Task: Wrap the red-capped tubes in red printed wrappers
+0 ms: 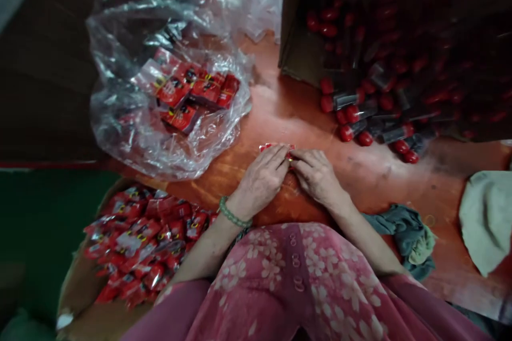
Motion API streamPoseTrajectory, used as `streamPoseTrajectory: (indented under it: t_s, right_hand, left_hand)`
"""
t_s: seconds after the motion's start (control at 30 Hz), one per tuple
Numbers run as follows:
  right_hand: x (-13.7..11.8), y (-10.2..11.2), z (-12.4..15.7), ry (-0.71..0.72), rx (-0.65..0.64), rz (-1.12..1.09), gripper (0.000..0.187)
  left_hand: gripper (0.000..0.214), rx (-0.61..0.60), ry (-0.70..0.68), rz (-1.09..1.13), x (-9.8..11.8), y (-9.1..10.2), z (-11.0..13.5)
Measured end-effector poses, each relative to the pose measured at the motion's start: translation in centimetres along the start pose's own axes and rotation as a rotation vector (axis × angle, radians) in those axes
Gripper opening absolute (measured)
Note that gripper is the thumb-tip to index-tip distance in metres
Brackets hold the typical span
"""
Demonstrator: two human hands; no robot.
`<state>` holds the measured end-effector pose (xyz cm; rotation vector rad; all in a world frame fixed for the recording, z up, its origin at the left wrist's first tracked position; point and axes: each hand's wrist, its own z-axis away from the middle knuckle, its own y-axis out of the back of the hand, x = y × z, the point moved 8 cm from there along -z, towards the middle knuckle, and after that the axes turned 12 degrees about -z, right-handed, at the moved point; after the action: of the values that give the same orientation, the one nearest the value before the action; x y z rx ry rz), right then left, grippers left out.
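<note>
Both hands meet at the middle of a reddish-brown table point(360, 181). My left hand point(262, 178), with a green bead bracelet on its wrist, and my right hand point(316, 173) have their fingers curled together on a small red packet point(276, 147) that lies on the table. Only the packet's far edge shows beyond the fingertips.
A clear plastic bag point(132, 133) with red packets lies at the upper left. A cardboard box point(80, 287) of several red packets stands at the lower left. A tipped carton point(292, 26) spills red-capped tubes at the upper right. Green and pale cloths point(408, 232) lie at the right.
</note>
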<state>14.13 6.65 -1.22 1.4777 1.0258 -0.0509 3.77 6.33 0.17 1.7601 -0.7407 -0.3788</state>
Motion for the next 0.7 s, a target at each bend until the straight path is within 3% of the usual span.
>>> streamPoseTrajectory:
  t_s: [0.1,0.17,0.23,0.33,0.4,0.57,0.7]
  right_hand:
    - [-0.4,0.5,-0.4,-0.054,-0.118,-0.023,0.027]
    - [-0.1,2.0,-0.7,-0.102,-0.154,-0.097,0.025]
    - [1.2,4.9,-1.1,-0.161,-0.067,-0.104,0.023]
    - [4.4,9.6,-1.4,-0.282,0.128,0.111,0.023]
    - [6.7,11.1,-1.5,-0.378,0.158,0.269,0.027]
    - [10.4,10.7,-2.3,-0.517,0.016,0.448,0.043]
    - [11.3,10.9,-2.8,-0.583,-0.028,0.455,0.035]
  left_hand:
    - [0.027,0.107,-0.006,-0.042,-0.2,0.6,0.2]
    - [0.023,0.157,0.026,-0.044,-0.6,0.7,0.2]
    - [0.017,0.168,0.056,-0.039,-1.1,0.6,0.1]
    - [0.014,0.147,0.083,-0.018,-1.5,0.2,-0.1]
    - [0.014,0.142,0.089,-0.002,-1.6,0.1,-0.2]
    - [0.016,0.068,0.095,0.014,-1.3,0.1,-0.6]
    - [0.022,0.005,0.133,0.062,-1.7,-0.4,-0.9]
